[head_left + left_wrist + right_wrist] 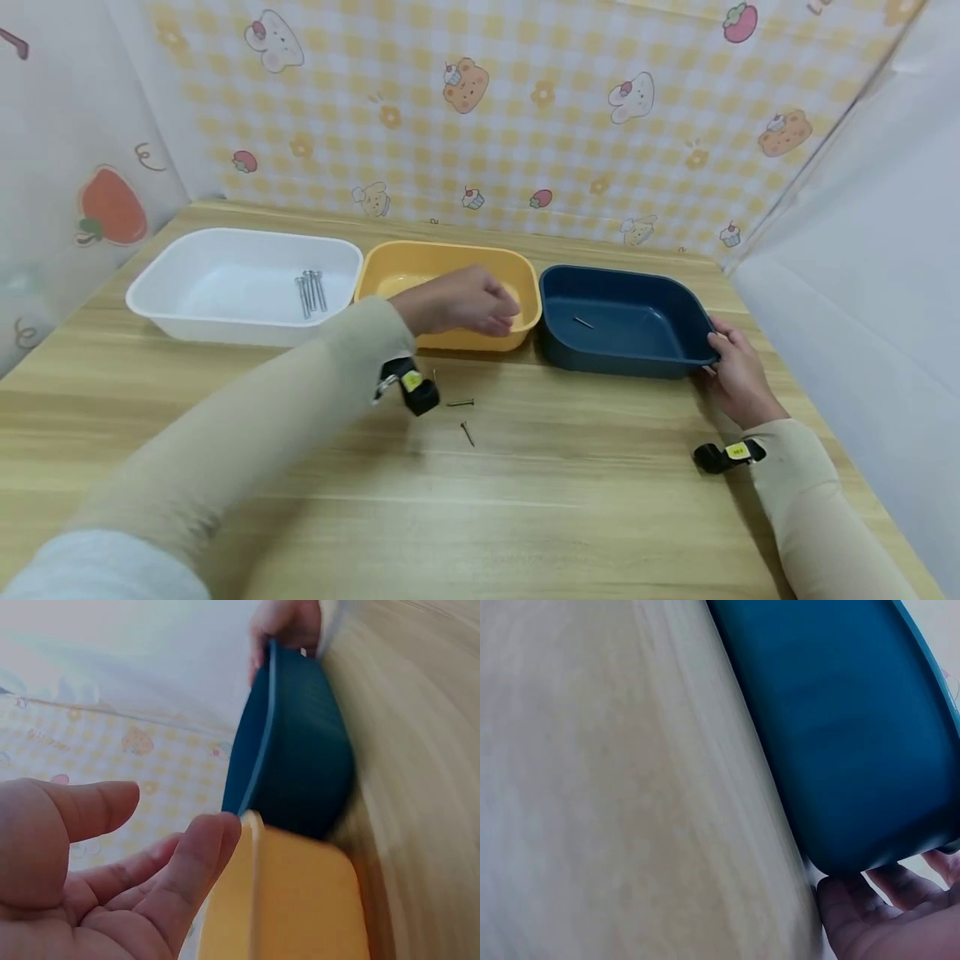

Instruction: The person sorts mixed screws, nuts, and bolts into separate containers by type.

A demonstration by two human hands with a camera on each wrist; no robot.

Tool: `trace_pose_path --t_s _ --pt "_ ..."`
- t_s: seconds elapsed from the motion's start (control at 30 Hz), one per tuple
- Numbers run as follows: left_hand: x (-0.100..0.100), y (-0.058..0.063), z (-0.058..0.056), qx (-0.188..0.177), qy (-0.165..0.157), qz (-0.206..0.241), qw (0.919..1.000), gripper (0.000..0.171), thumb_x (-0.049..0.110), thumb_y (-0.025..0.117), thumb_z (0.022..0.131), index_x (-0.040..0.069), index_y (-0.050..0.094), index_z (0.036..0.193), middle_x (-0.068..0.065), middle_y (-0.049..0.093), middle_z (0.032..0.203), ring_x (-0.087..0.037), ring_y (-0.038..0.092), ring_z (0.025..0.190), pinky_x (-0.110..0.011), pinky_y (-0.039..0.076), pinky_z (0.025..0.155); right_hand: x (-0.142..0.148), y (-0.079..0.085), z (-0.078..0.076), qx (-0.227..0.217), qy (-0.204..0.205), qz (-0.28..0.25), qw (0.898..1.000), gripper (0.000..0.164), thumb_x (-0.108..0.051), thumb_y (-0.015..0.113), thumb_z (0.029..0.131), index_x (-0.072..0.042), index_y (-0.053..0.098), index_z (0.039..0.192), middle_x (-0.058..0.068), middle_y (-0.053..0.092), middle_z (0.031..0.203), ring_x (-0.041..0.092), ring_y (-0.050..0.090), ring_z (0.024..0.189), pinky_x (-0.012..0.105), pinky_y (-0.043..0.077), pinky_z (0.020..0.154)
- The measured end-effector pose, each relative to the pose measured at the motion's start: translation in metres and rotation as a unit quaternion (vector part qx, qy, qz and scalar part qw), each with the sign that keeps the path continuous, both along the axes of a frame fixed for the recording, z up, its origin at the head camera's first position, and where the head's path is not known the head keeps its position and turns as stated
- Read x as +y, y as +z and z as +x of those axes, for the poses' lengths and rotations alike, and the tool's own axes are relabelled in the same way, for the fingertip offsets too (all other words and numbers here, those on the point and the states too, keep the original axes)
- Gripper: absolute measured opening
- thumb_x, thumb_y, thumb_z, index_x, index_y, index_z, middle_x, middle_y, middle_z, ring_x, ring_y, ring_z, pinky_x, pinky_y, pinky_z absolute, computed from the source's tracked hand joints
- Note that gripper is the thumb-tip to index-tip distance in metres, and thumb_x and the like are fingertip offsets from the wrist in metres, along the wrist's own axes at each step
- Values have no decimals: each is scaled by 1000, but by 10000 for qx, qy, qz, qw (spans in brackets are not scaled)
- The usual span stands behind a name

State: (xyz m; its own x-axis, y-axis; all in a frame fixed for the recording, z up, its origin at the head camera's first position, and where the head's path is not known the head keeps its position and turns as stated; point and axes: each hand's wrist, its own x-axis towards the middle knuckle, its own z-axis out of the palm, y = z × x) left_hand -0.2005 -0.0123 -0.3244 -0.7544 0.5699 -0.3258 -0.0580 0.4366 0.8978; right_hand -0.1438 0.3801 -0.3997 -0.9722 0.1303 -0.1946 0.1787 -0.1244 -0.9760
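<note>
Above the yellow bin (pixel 450 250) hovers my left hand (pixel 468 302). In the left wrist view its thumb (pixel 105 806) stands apart from the loosely bent fingers (pixel 191 855), and nothing shows between them. My right hand (pixel 738 375) holds the right end of the dark blue bin (pixel 615 360), thumb at the rim and fingers against the outer wall. The right wrist view shows those fingers (pixel 847 911) at the bin's lower end. One small screw (pixel 583 322) lies inside the blue bin. Several long silver bolts (pixel 311 292) lie in the white bin (pixel 217 329).
On the wooden table (pixel 570 500), in front of the bins, lie a brass-coloured screw (pixel 461 403), a second screw (pixel 467 433) and a third, partly hidden screw (pixel 434 376) by the left wrist camera. A patterned cloth (pixel 525 150) hangs behind the bins, with pale sheets at both sides.
</note>
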Motion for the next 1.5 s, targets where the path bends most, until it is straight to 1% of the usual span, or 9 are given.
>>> trace_pose_path --t_s 0.27,0.43,0.6,0.7,0.9,0.97,1.13,1.37,1.5 --pt "-56 -19 31 237 114 -985 9948 23 16 61 97 -4 64 108 -13 68 97 -21 68 84 -31 56 77 -3 -3 4 -73 -66 83 9999 58 -33 36 105 -23 11 157 1 11 160 11 34 129 13 44 83" --pt "-73 -42 41 707 129 -1901 9791 23 23 63 96 3 64 107 -5 69 83 -16 66 74 -31 51 74 -4 -2 4 57 -24 -24 10000 58 -31 38 105 -22 12 157 2 17 156 3 46 114 14 45 83" --pt "-70 -55 42 1227 -10 -2353 9641 36 27 64 95 2 60 120 -3 66 69 -14 63 61 -30 48 72 -2 -1 5 149 -30 -136 9998 59 -30 39 105 -21 12 157 2 23 151 0 49 108 15 45 81" --pt "-62 -56 43 1686 -81 -2659 9491 41 28 66 94 1 59 123 -6 67 74 -16 61 62 -31 49 74 -1 -1 5 151 -41 -133 9998 59 -30 39 105 -21 11 157 2 23 151 0 49 108 15 45 82" --pt "-47 -56 45 2363 -216 -3102 9206 19 19 73 87 5 63 81 -4 61 72 -17 56 66 -30 49 64 -2 -3 4 174 -34 -154 9997 60 -30 39 105 -20 11 157 0 28 147 0 49 107 15 45 82" --pt "-45 -56 46 2397 -212 -3178 9171 21 12 72 85 7 58 70 -3 57 64 -17 55 60 -29 47 58 -2 -4 3 195 -37 -167 9997 60 -30 40 105 -19 11 157 -2 31 144 0 50 106 15 45 82" --pt "-43 -58 50 2331 -359 -3279 9148 23 -3 56 90 6 57 68 -4 53 60 -17 52 55 -26 43 50 -3 -7 6 98 32 -20 9999 60 -31 37 105 -19 8 157 2 26 148 -1 49 106 14 45 82" --pt "-39 -56 49 2243 -298 -3363 9142 14 -4 50 92 2 61 85 -7 58 67 -18 57 59 -27 47 51 -3 -4 5 270 43 81 9996 59 -32 38 105 -18 12 156 -2 32 142 1 48 107 15 45 81" --pt "-37 -54 49 2171 -339 -3430 9133 13 -3 49 93 2 62 93 -6 58 72 -18 58 64 -27 48 55 -2 -3 5 222 39 51 9997 60 -31 38 105 -18 10 157 2 24 150 0 48 108 14 44 84"
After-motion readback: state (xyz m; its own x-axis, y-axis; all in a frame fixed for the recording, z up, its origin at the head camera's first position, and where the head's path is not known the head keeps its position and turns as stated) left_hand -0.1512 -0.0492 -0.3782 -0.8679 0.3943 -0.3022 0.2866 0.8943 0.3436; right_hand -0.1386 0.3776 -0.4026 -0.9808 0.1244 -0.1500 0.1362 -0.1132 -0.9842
